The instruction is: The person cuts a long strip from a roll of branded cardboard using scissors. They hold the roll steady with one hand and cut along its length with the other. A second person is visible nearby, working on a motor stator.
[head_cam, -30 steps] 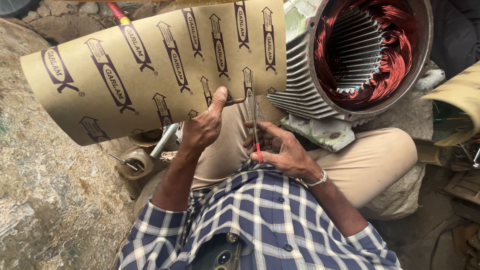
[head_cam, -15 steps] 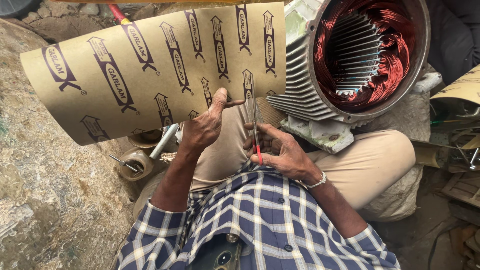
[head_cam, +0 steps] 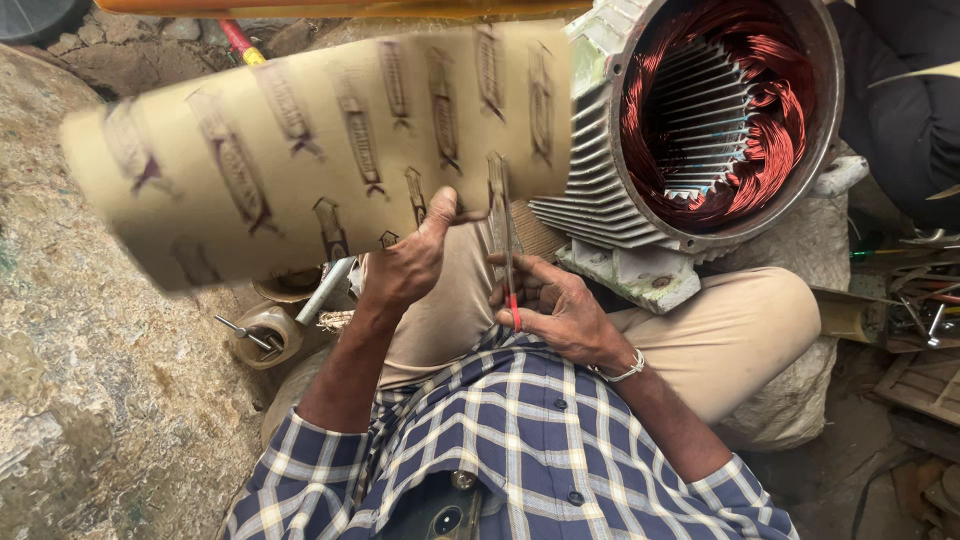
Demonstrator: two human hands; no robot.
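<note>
My left hand (head_cam: 408, 262) pinches the lower edge of a large curved sheet of tan insulating paper (head_cam: 300, 150) with dark printed marks, held up in front of me and blurred. My right hand (head_cam: 555, 310) grips a pair of scissors (head_cam: 507, 240) with red handles, blades pointing up at the sheet's lower edge close to my left thumb. An electric motor stator (head_cam: 720, 110) with copper windings and a grey finned housing rests on my right thigh, just right of the sheet.
A small metal tool with a round body (head_cam: 268, 330) lies on the ground by my left knee. Rough stone ground (head_cam: 90, 400) spreads to the left. Scattered tools and metal parts (head_cam: 915, 300) lie at the right edge. Another person's dark sleeve (head_cam: 905, 110) is at top right.
The paper sheet has shifted and now looks blurred from motion. Both hands keep their grip, and the scissors stay at the sheet's lower edge.
</note>
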